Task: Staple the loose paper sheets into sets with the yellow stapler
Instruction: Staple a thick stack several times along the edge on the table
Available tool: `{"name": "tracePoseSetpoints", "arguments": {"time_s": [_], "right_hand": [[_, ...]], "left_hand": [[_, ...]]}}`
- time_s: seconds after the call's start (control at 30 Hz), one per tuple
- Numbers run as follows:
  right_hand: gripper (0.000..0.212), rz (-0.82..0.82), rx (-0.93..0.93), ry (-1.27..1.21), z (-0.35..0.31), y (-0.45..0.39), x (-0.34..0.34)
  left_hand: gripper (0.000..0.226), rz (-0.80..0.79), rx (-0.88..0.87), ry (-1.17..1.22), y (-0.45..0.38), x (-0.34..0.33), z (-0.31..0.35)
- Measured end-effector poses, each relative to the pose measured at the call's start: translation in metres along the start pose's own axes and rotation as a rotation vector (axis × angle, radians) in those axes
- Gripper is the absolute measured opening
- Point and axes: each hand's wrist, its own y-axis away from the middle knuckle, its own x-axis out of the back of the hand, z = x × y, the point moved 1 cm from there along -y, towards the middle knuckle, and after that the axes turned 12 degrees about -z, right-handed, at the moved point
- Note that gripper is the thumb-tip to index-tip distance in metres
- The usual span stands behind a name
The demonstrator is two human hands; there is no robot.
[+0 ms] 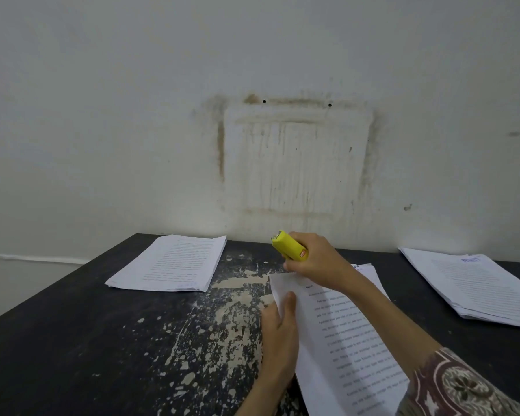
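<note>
My right hand (315, 259) is closed around the yellow stapler (288, 245), held just above the far corner of a printed set of sheets (342, 334) that lies in front of me. My left hand (278, 340) grips the left edge of those sheets, thumb on top near the upper corner. A second stack of printed paper (174, 264) rests at the far left of the table. A third stack (475, 286) lies at the far right, partly cut off by the frame edge.
The table (102, 340) is black with worn, flaking patches down its middle. A stained white wall (294, 160) rises directly behind its far edge. My patterned sleeve (460, 385) fills the lower right corner.
</note>
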Motion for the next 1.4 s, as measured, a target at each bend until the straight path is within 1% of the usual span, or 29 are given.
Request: {"name": "tracePoseSetpoints", "arguments": {"time_s": [0.03,0.1,0.17,0.3,0.43,0.5,0.63,0.8,0.9,1.0,1.1,1.17,1.3,1.4], "right_hand": [[0.015,-0.017,0.014,0.045,0.001,0.001,0.0],[0.021,-0.043,0.013,0.138,0.003,0.003,0.0],[0.026,-0.068,0.002,0.178,0.006,0.005,0.001],[0.011,-0.1,-0.027,0.241,0.011,0.008,-0.001],[0.017,-0.127,-0.045,0.278,0.012,0.01,-0.002],[0.021,-0.139,-0.054,0.281,0.012,0.01,-0.002],[0.021,-0.149,-0.052,0.276,0.014,0.01,-0.001],[0.024,-0.18,-0.075,0.331,0.017,0.009,0.0],[0.022,-0.183,-0.079,0.343,0.018,0.008,0.001],[0.021,-0.196,-0.071,0.383,0.016,0.008,0.002],[0.02,-0.202,-0.047,0.426,0.013,0.006,0.0],[0.02,-0.202,-0.031,0.413,0.013,0.005,-0.002],[0.016,-0.22,-0.023,0.282,0.016,0.001,-0.003],[0.009,-0.236,-0.031,0.304,0.016,-0.002,-0.004]], "left_hand": [[0.026,-0.008,-0.005,0.003,0.001,0.0,0.001],[0.033,-0.018,-0.004,0.014,-0.002,0.001,-0.001],[0.039,-0.013,0.009,0.024,-0.002,0.003,-0.001],[0.038,-0.024,0.008,0.015,-0.002,0.003,0.0],[0.04,-0.033,0.023,0.014,-0.001,0.002,0.001],[0.035,-0.03,0.019,0.018,0.0,0.001,0.003],[0.022,-0.077,-0.003,0.018,0.003,0.0,0.009],[0.009,-0.101,-0.051,-0.001,0.004,-0.001,0.013],[0.013,-0.125,-0.065,0.007,0.004,-0.002,0.012],[0.009,-0.145,-0.07,0.016,0.004,-0.002,0.013],[0.011,-0.146,-0.064,0.025,0.002,-0.001,0.011],[0.014,-0.134,-0.054,0.025,0.0,0.0,0.007],[0.022,-0.125,-0.029,-0.013,-0.001,0.0,0.0],[0.021,-0.094,-0.03,-0.019,-0.002,0.001,-0.001]]}}
